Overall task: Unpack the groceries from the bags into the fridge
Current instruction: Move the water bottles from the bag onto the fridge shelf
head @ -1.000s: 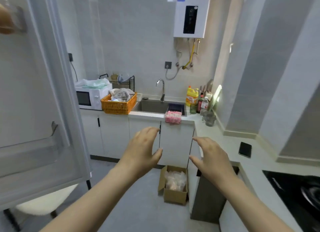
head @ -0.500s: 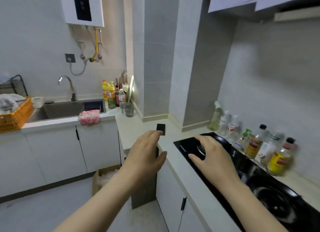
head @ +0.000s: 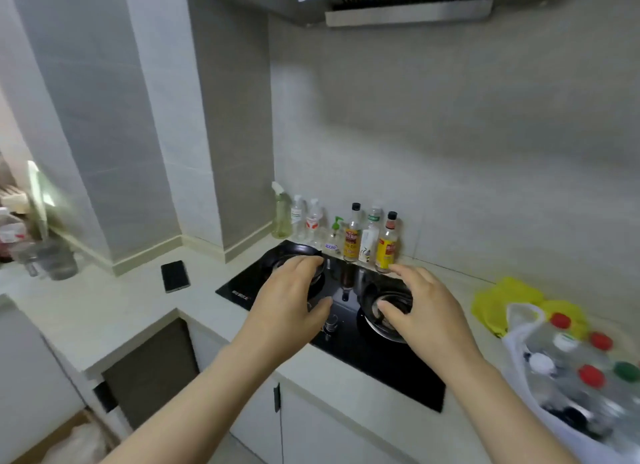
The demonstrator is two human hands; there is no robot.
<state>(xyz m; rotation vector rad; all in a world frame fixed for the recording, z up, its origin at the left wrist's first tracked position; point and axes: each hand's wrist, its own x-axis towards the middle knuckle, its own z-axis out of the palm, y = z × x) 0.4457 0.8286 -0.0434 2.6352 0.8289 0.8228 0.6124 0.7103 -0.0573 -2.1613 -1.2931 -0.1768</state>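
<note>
Countertop (head: 104,311): bottle bag (head: 568,387) near right hand (head: 426,311), untouched; fingers (head: 408,273) loosely spread.

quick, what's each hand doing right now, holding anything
Left hand: open, fingers relaxed, holding nothing.
Right hand: open, fingers relaxed, holding nothing.

A translucent white plastic bag (head: 519,320) sits slumped and open at the right end of the pale table (head: 464,280), filled with clear plastic bottles (head: 568,356) whose red, green and white caps show, with a crumpled yellow plastic bag (head: 502,297) just behind it.
</note>
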